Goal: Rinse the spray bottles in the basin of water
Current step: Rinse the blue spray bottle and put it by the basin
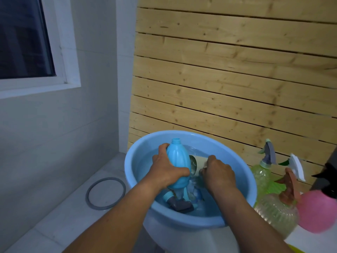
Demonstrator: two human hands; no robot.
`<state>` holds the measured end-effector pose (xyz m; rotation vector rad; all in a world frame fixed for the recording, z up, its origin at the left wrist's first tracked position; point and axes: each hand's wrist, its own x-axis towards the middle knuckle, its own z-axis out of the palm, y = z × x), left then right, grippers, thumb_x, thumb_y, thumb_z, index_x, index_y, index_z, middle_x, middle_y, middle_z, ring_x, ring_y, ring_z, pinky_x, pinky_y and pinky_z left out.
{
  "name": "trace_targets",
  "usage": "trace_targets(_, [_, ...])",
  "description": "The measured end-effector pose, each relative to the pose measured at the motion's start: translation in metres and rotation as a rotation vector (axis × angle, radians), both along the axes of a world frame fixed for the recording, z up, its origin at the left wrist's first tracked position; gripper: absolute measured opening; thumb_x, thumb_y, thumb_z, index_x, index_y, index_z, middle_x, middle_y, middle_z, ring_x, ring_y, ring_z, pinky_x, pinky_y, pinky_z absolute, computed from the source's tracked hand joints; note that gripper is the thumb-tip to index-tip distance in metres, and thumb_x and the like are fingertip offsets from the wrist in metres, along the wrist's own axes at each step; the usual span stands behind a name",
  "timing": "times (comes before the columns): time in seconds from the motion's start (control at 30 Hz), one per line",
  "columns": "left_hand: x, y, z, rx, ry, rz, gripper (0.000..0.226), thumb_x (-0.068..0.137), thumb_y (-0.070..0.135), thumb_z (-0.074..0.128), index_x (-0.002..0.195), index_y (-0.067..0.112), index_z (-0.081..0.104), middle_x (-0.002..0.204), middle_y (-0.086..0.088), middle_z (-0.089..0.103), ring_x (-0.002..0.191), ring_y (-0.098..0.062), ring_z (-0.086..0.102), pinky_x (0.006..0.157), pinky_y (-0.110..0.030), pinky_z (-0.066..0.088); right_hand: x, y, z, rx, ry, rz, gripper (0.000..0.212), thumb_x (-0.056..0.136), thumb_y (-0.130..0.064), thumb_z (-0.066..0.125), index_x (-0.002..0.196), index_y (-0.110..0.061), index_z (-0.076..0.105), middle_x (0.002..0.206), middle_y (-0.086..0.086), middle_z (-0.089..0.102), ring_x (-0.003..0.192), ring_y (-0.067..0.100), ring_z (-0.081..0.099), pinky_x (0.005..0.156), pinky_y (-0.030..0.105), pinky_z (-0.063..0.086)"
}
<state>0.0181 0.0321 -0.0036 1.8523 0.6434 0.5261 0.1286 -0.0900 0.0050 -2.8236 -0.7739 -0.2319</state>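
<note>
- The left hand (166,168) is gripping the ribbed blue spray bottle (177,165), uncapped, neck up, over the blue basin (242,172) of water.
- The right hand (218,172) is clutching a beige cloth (199,162) against the bottle's side.
- A grey trigger head (179,205) is lying in the water.

A window (25,39) with a white frame sits high on the left, its glass dark. Below and beside it runs a pale tiled wall (54,125) that turns a corner at a narrow white pillar (125,70). To the right a panel of light wooden slats (228,73) leans against the wall (knots and dark gaps show between the boards). The floor (60,216) is pale tile, and a grey ring (105,193) lies flat on it near the corner. The light is dim and bluish.
</note>
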Motion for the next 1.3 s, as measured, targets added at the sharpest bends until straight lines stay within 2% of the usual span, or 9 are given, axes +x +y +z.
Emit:
trace_targets(0.13, [-0.001,-0.001,0.001,-0.014,-0.004,0.003,0.096,0.064,0.028,0.084,0.137,0.037,0.022,0.124,-0.003,0.045,0.1,-0.021,0.055,0.075,-0.032,0.05,0.003,-0.001,-0.001,-0.034,0.085,-0.047,0.028,0.098,-0.025,0.046,0.119,-0.012,0.057,0.123,0.012,0.055,0.113,0.034,0.055,0.09,0.036,0.044])
trace_targets(0.23, [-0.001,0.0,0.001,-0.013,-0.008,-0.008,0.094,0.066,0.027,0.083,0.136,0.036,0.021,0.125,-0.003,0.046,0.102,-0.022,0.055,0.074,-0.031,0.048,0.002,-0.002,-0.002,-0.063,0.134,-0.029,0.031,0.098,-0.028,0.043,0.123,-0.017,0.056,0.126,0.011,0.053,0.115,0.033,0.054,0.092,0.037,0.045])
trace_targets(0.37, [-0.001,0.001,0.001,-0.017,-0.018,-0.007,0.093,0.066,0.026,0.083,0.135,0.036,0.022,0.125,-0.003,0.046,0.102,-0.021,0.054,0.072,-0.029,0.047,0.0,0.001,-0.006,-0.043,0.227,0.006,0.03,0.097,-0.034,0.041,0.116,-0.017,0.056,0.123,0.009,0.059,0.109,0.029,0.056,0.076,0.031,0.039])
trace_targets(0.47, [0.0,0.001,0.001,-0.024,-0.02,-0.004,0.091,0.065,0.028,0.082,0.133,0.037,0.023,0.124,-0.002,0.046,0.101,-0.02,0.054,0.068,-0.026,0.046,0.001,0.002,-0.005,0.087,0.252,-0.038,0.024,0.093,-0.04,0.04,0.097,-0.021,0.054,0.113,0.007,0.063,0.099,0.029,0.057,0.073,0.031,0.038])
trace_targets(0.6, [-0.002,0.002,0.001,-0.025,-0.048,0.002,0.085,0.064,0.031,0.082,0.126,0.043,0.024,0.123,-0.001,0.048,0.098,-0.017,0.056,0.062,-0.022,0.044,0.005,0.0,-0.001,0.254,0.256,-0.109,0.032,0.089,-0.045,0.041,0.081,-0.017,0.055,0.09,0.003,0.06,0.082,0.029,0.052,0.07,0.032,0.039])
trace_targets(0.83, [-0.005,-0.001,0.001,-0.01,-0.087,0.015,0.085,0.066,0.039,0.082,0.131,0.044,0.028,0.123,0.002,0.05,0.101,-0.017,0.057,0.069,-0.026,0.049,0.007,-0.004,0.004,0.513,0.201,-0.142,0.039,0.086,-0.043,0.046,0.06,-0.014,0.047,0.063,0.002,0.055,0.061,0.021,0.05,0.05,0.031,0.03])
trace_targets(0.93, [-0.005,-0.003,0.003,0.021,-0.076,0.007,0.082,0.067,0.045,0.079,0.131,0.044,0.027,0.125,0.001,0.049,0.107,-0.021,0.055,0.09,-0.039,0.052,0.008,-0.004,0.009,0.614,0.185,-0.143,0.042,0.084,-0.042,0.05,0.055,-0.014,0.042,0.054,0.0,0.048,0.056,0.023,0.047,0.05,0.032,0.029])
trace_targets(1.0, [-0.005,-0.004,0.003,0.054,-0.053,0.0,0.083,0.066,0.049,0.077,0.132,0.043,0.027,0.125,0.001,0.048,0.11,-0.023,0.054,0.096,-0.044,0.049,0.009,-0.005,0.013,0.66,0.164,-0.137,0.044,0.083,-0.042,0.052,0.053,-0.013,0.039,0.049,-0.001,0.044,0.053,0.023,0.045,0.049,0.032,0.03])
trace_targets(1.3, [-0.003,0.0,-0.003,0.105,0.015,-0.04,0.08,0.07,0.051,0.079,0.132,0.038,0.03,0.122,0.002,0.052,0.106,-0.02,0.057,0.091,-0.04,0.051,0.021,-0.013,0.055,0.746,0.19,-0.097,0.045,0.075,-0.043,0.058,0.04,-0.022,0.039,0.034,-0.008,0.032,0.049,0.021,0.033,0.053,0.033,0.027])
